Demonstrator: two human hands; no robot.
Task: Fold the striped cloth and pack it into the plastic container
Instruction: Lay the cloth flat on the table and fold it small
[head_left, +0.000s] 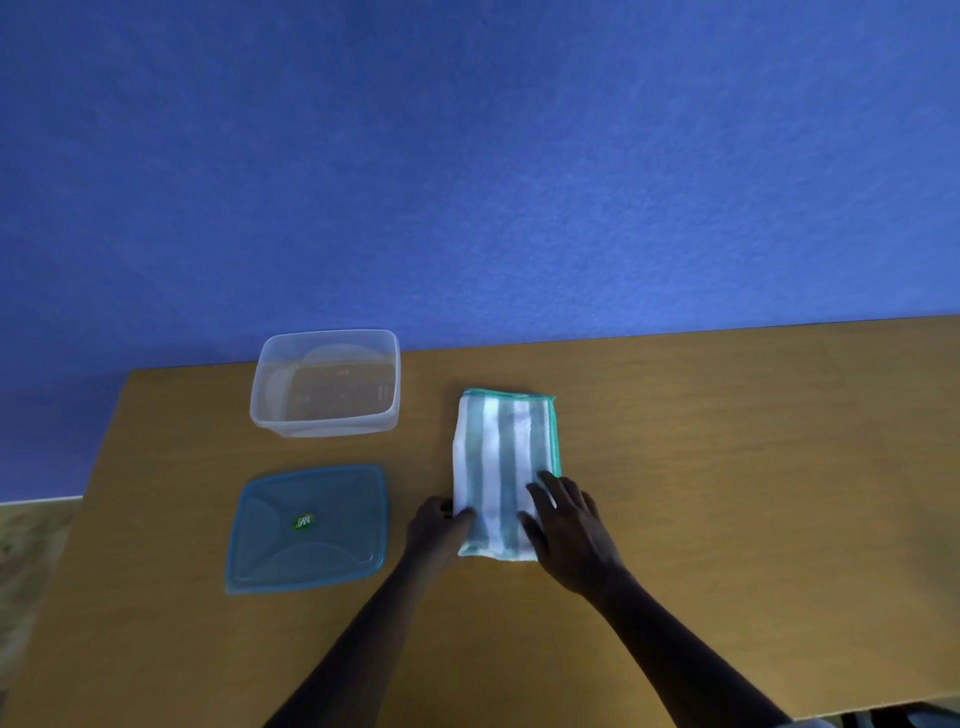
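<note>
The striped cloth (501, 452), white and grey-green with a teal hem, lies folded into a narrow rectangle on the wooden table (727, 467). My left hand (436, 525) grips the cloth's near left edge, thumb on top. My right hand (569, 530) rests flat on the near right part of the cloth, fingers spread. The clear plastic container (324, 384) stands open and empty at the back left, apart from the cloth.
A blue translucent lid (306, 530) with a green sticker lies flat left of my hands, in front of the container. A blue wall rises behind the table. The table's left edge runs near the lid.
</note>
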